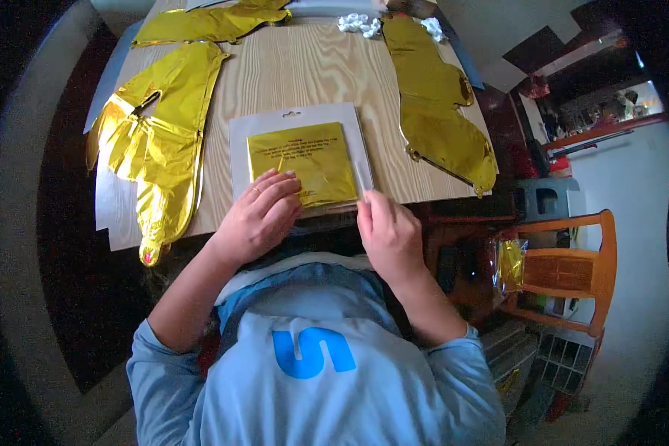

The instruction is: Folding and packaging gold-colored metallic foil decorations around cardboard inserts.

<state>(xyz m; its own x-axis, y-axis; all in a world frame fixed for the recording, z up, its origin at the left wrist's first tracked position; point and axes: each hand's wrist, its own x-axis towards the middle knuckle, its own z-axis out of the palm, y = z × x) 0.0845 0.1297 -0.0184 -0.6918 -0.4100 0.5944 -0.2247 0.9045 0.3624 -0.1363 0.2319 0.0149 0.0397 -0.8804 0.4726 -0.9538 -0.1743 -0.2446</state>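
A folded gold foil balloon with dark print lies in a flat clear plastic bag with a white backing and a hang hole, at the table's near edge. My left hand rests over the bag's lower left part, its bent fingers lying on the gold foil; its thumb is hard to make out. With thumb and forefinger together, my right hand pinches the bag's lower right edge.
Gold foil balloons lie flat at the left, far left and right of the wooden table. White ribbon bundles sit at the far edge. A wooden chair with a gold packet stands to the right.
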